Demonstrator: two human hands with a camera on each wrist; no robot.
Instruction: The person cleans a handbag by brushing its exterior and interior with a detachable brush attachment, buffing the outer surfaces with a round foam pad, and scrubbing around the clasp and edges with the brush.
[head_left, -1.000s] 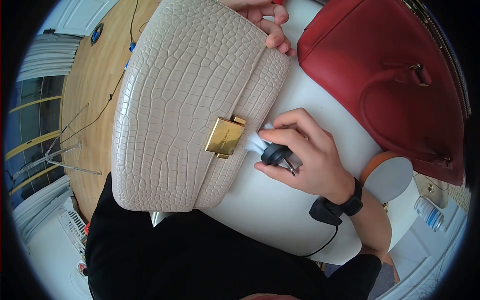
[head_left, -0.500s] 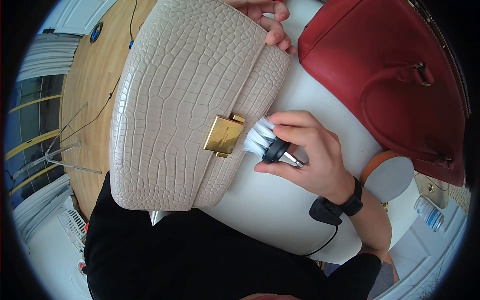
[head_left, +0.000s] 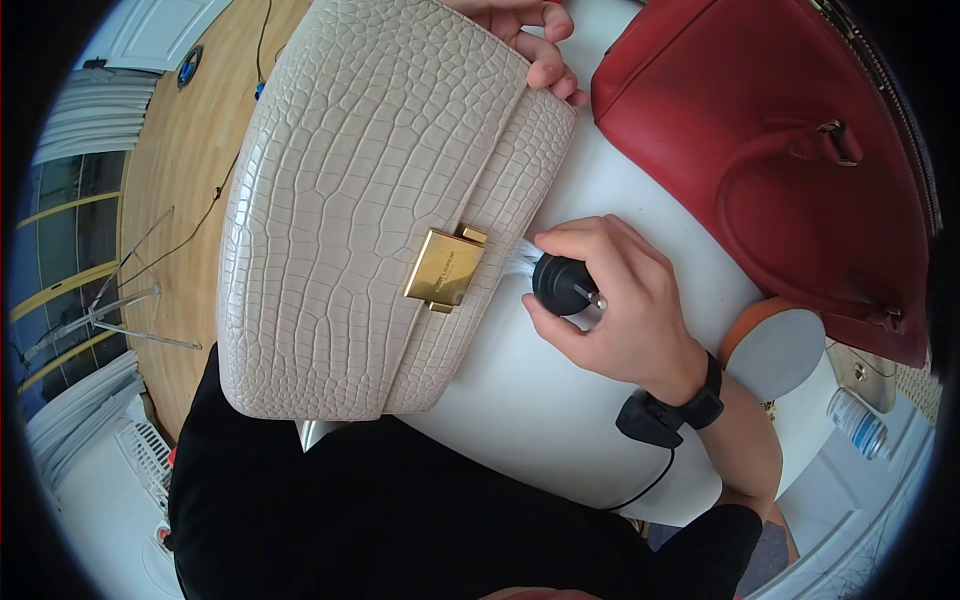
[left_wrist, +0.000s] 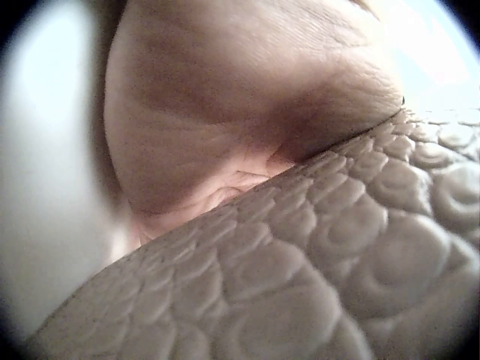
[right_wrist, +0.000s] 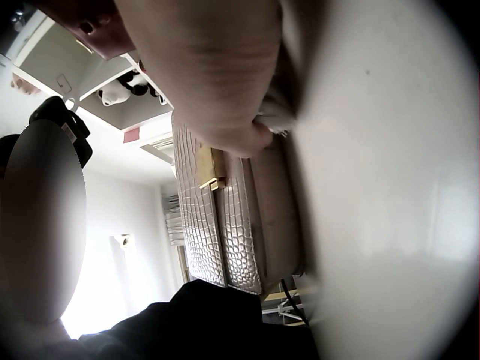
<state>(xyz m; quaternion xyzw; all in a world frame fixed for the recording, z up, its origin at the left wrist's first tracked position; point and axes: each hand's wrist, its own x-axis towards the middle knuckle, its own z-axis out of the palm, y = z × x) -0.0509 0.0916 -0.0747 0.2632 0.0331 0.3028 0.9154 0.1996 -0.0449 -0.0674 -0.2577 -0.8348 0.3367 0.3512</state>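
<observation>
A cream crocodile-pattern handbag (head_left: 350, 200) leans toward the person, its gold clasp (head_left: 445, 267) facing up. At the bag's far end my left hand (head_left: 530, 42) grips the edge, part of it cut off by the frame. In the left wrist view the palm (left_wrist: 225, 105) lies against the bag's scaly surface (left_wrist: 300, 255). My right hand (head_left: 625, 300) pinches a round brush (head_left: 562, 285) by its black base, a metal shank sticking out toward the palm. White bristles point at the bag's lower side beside the clasp, their tips hidden behind its edge.
Beyond the right hand a red handbag (head_left: 740, 150) lies on the white table (head_left: 600, 190). A round pad with an orange side (head_left: 775, 350) sits near the right wrist, and a can (head_left: 857, 425) stands farther right. A cable (head_left: 645, 490) hangs from the wrist camera.
The right hand has turned the brush: its bristles showed fully half a second ago and are now mostly behind the base. The bag and left hand have barely shifted.
</observation>
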